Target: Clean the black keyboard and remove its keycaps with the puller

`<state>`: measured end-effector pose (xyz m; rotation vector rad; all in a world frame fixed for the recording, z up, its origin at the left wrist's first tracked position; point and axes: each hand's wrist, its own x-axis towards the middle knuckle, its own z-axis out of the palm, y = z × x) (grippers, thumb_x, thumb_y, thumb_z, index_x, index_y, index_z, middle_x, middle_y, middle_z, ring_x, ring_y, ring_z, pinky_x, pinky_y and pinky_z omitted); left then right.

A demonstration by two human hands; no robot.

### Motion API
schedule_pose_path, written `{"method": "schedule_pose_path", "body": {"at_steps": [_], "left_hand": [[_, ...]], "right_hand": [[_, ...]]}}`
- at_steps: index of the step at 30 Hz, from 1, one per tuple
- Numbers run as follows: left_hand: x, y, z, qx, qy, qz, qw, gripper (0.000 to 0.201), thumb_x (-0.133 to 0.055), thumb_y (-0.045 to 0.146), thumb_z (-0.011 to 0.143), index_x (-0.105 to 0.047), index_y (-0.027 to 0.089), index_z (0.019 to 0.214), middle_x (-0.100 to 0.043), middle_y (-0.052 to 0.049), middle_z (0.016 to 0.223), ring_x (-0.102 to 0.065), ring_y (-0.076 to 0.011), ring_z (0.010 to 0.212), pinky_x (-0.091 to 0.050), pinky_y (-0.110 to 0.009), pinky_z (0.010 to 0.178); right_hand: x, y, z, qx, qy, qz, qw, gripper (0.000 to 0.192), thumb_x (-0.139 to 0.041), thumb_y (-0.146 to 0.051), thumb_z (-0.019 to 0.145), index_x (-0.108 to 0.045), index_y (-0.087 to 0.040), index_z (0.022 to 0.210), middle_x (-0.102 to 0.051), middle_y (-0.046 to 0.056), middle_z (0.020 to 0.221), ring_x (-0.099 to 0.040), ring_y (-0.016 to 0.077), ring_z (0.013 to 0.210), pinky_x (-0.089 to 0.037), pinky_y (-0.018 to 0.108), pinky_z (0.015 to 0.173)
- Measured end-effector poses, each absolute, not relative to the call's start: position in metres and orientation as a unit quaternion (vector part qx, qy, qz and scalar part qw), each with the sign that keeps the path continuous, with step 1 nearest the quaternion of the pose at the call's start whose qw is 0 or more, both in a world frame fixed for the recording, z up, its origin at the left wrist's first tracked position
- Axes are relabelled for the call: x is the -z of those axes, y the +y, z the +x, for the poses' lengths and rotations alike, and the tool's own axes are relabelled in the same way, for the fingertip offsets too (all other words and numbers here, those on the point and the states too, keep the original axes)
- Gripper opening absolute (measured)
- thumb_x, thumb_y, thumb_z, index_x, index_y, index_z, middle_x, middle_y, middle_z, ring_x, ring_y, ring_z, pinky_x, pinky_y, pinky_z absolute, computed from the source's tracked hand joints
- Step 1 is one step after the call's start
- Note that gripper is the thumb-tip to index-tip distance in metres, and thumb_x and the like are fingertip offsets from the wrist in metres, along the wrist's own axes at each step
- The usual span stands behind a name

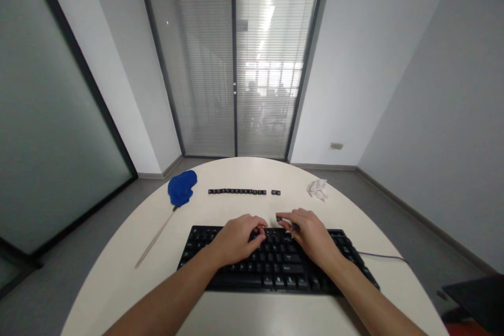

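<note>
A black keyboard (pixel 291 258) lies across the front of the table, partly covered by both my hands and forearms. My right hand (pixel 309 228) is over its upper right part, with a small black keycap (pixel 279 219) pinched between thumb and index finger just beyond the back edge. Over the upper middle keys, my left hand (pixel 242 236) has loosely bent fingers, its thumb apart from the index finger, and nothing visible in it. Behind the keyboard stretches a row of loose black keycaps (pixel 236 191). Two more keycaps (pixel 276 192) sit just right of that row.
On the left of the round white table (pixel 244 210) lies a blue cloth (pixel 181 188), by a thin stick (pixel 155 239) with a dark tip. Crumpled white tissue (pixel 317 189) rests at the back right. The keyboard's cable (pixel 384 256) runs off rightward.
</note>
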<state>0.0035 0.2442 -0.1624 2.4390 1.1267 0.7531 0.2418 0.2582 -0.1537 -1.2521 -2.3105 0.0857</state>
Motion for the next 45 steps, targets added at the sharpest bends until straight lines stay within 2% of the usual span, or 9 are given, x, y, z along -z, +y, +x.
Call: {"method": "schedule_pose_path", "body": {"at_steps": [5,7,9,13,20,27,34,45], "left_hand": [[0.161,0.244,0.003,-0.257,0.391,0.869,0.164,0.021,-0.056,0.021,0.089,-0.06,0.022,0.11,-0.067,-0.002,0.096,-0.061,-0.018,0.09,-0.048,-0.03,0.083],[0.161,0.244,0.003,-0.256,0.392,0.869,0.161,0.02,-0.056,0.021,0.089,-0.06,0.022,0.109,-0.067,-0.002,0.096,-0.061,-0.0178,0.089,-0.048,-0.03,0.082],[0.161,0.244,0.003,-0.254,0.394,0.869,0.157,0.02,-0.056,0.021,0.089,-0.06,0.022,0.109,-0.066,-0.002,0.095,-0.061,-0.0174,0.088,-0.048,-0.029,0.081],[0.161,0.244,0.004,-0.252,0.393,0.871,0.155,0.02,-0.056,0.02,0.089,-0.06,0.022,0.108,-0.066,-0.002,0.095,-0.061,-0.0174,0.088,-0.047,-0.029,0.08],[0.16,0.244,0.005,-0.252,0.393,0.87,0.156,0.019,-0.055,0.019,0.089,-0.06,0.022,0.107,-0.066,-0.002,0.093,-0.061,-0.0176,0.088,-0.048,-0.029,0.079],[0.161,0.244,0.005,-0.255,0.391,0.87,0.161,0.019,-0.054,0.02,0.09,-0.06,0.022,0.108,-0.066,-0.003,0.095,-0.061,-0.0177,0.088,-0.048,-0.029,0.079],[0.159,0.244,0.005,-0.251,0.39,0.872,0.159,0.019,-0.055,0.019,0.089,-0.06,0.021,0.107,-0.067,-0.002,0.094,-0.061,-0.0176,0.088,-0.047,-0.029,0.079],[0.16,0.245,0.004,-0.25,0.39,0.872,0.158,0.021,-0.056,0.016,0.088,-0.059,0.022,0.108,-0.067,-0.001,0.094,-0.06,-0.0174,0.088,-0.047,-0.029,0.08]], "right_hand": [[0.159,0.289,0.264,-0.044,-0.803,-0.551,0.222,0.026,-0.055,-0.032,0.093,-0.074,-0.023,0.11,-0.071,0.008,0.092,-0.066,0.0228,0.082,-0.045,0.031,0.076],[0.162,0.304,0.27,-0.052,-0.79,-0.578,0.196,0.027,-0.057,-0.033,0.092,-0.075,-0.021,0.109,-0.072,0.01,0.093,-0.067,0.0248,0.088,-0.045,0.031,0.078],[0.163,0.318,0.273,-0.078,-0.772,-0.606,0.175,0.025,-0.062,-0.032,0.087,-0.077,-0.019,0.104,-0.074,0.011,0.097,-0.068,0.0262,0.093,-0.046,0.029,0.079],[0.165,0.34,0.273,-0.1,-0.767,-0.613,0.159,0.019,-0.064,-0.029,0.084,-0.079,-0.021,0.093,-0.077,0.01,0.091,-0.071,0.0255,0.086,-0.047,0.027,0.072],[0.168,0.371,0.276,-0.103,-0.748,-0.633,0.17,0.024,-0.066,-0.026,0.082,-0.078,-0.02,0.101,-0.077,0.009,0.099,-0.071,0.0246,0.092,-0.047,0.026,0.074],[0.173,0.385,0.267,-0.083,-0.731,-0.653,0.182,0.024,-0.066,-0.025,0.081,-0.078,-0.019,0.1,-0.077,0.012,0.095,-0.07,0.0266,0.091,-0.046,0.027,0.07],[0.182,0.381,0.263,-0.072,-0.738,-0.637,0.209,0.028,-0.06,-0.03,0.087,-0.076,-0.021,0.109,-0.075,0.011,0.104,-0.068,0.0255,0.098,-0.046,0.028,0.08],[0.183,0.377,0.261,-0.065,-0.742,-0.63,0.22,0.028,-0.06,-0.031,0.087,-0.075,-0.023,0.109,-0.075,0.01,0.106,-0.067,0.0253,0.101,-0.046,0.029,0.085]]}}
